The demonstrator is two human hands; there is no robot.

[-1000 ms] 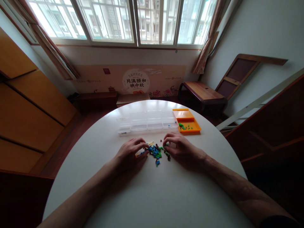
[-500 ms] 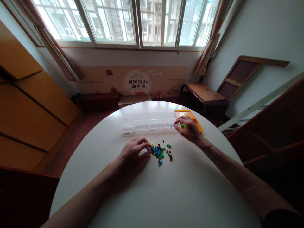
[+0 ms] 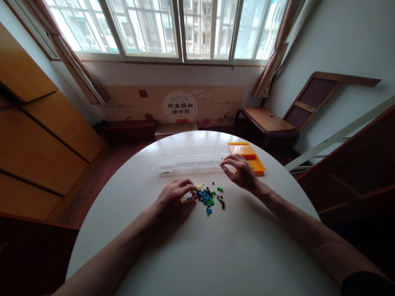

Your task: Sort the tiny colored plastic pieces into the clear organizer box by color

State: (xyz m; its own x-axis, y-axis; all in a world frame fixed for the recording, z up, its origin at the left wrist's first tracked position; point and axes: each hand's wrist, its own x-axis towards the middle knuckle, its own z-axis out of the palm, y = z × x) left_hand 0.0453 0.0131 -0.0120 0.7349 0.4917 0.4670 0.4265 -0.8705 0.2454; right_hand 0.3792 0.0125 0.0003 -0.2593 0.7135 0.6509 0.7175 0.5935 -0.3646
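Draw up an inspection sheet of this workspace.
Surface: white table, rounded far edge.
Job's things: pile of small coloured pieces; behind it, clear box with compartments, and orange tray at its right end.
Clutter: stray pieces right of the pile.
Hands: left hand at the pile's left edge; right hand by the box's right end; whether either grips a piece, cannot tell.
Cables: nothing seen on the table.
Surroundings: window, curtains, wall.

Small bricks (image 3: pixel 207 198) on table (image 3: pixel 197 250), left hand (image 3: pixel 176 195) at their left edge; compartment box (image 3: pixel 185 165) behind; tray (image 3: pixel 259 163) right of box, beyond right hand (image 3: pixel 241 169).
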